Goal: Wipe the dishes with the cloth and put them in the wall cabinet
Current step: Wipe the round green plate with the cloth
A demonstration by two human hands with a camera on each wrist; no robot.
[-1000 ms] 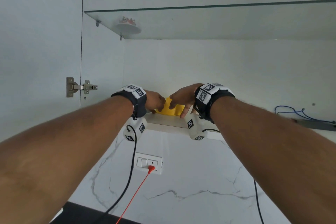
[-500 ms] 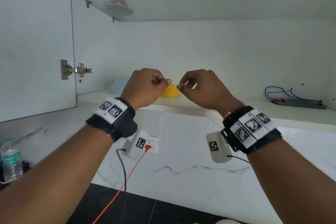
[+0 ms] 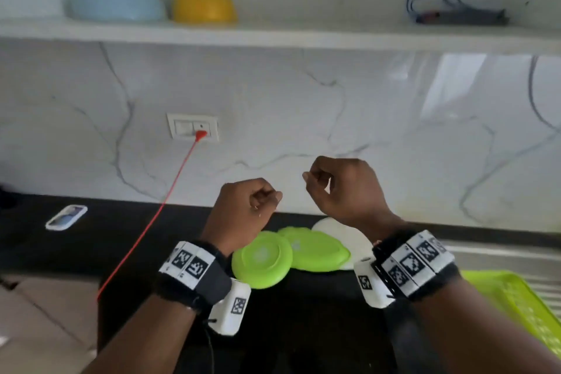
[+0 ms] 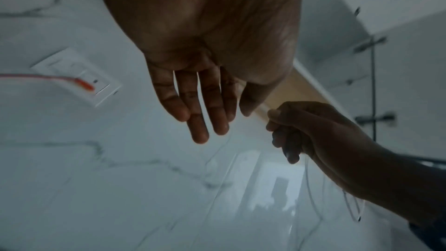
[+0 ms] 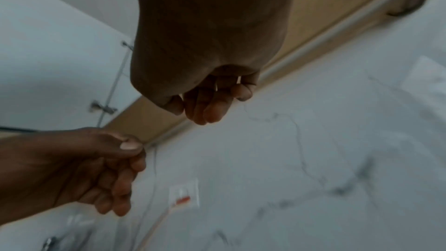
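Open air spans mid-frame before the marble wall. At upper left, a pale blue bowl (image 3: pixel 115 1) and yellow bowl (image 3: pixel 203 3) fill the white shelf (image 3: pixel 303 36); its centre lies bare.

yellow bowl (image 3: pixel 202 3), pale blue bowl (image 3: pixel 115 1), lime green plates (image 3: pixel 262 258), grey-veined white marble backsplash (image 3: pixel 303 106).
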